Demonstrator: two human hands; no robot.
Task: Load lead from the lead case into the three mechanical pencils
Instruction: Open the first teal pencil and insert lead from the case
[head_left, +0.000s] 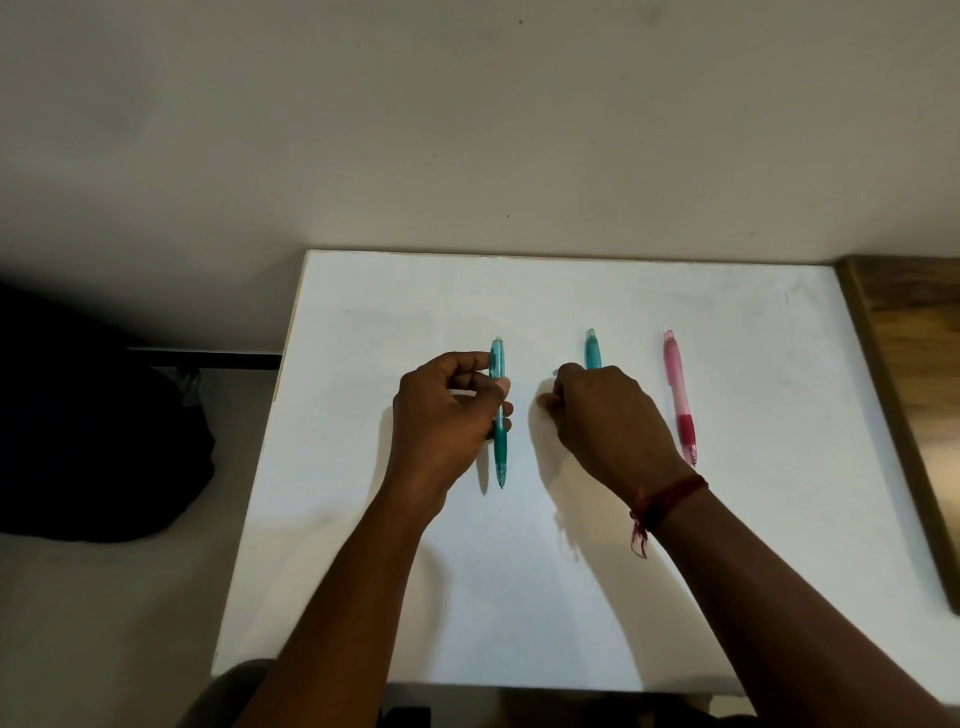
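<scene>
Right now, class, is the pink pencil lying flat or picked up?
Lying flat: the pink pencil rests on the white board, beside the right hand, touched by neither hand.

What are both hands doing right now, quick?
Left hand: holding the left teal pencil.
Right hand: curled over the middle teal pencil; grip cannot be told.

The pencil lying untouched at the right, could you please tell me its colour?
The pencil is pink with a darker pink grip, best in the head view.
</scene>
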